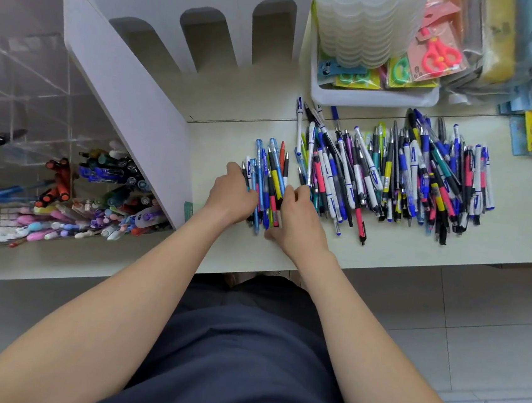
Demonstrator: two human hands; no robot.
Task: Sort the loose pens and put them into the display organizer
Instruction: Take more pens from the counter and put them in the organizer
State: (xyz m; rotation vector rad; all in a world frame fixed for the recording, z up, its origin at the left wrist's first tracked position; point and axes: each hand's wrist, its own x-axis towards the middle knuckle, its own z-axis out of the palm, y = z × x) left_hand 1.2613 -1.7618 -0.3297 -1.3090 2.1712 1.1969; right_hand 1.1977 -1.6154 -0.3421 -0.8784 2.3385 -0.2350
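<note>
Left hand (232,194) and right hand (299,214) are curled against either side of one small bundle of pens (269,175) on the desk (384,246) at frame centre. Long axes are pointed away from the body. About a dozen are counted there. One loose pile (392,175) at right cannot be counted. One organizer (39,95) is seen at left, with the left hand nearer.

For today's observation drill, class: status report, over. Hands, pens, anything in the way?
Left hand and right hand grip small pen bundle on table. Big pen pile mixed, at right. White panel stands between bundle and organizer.
</note>
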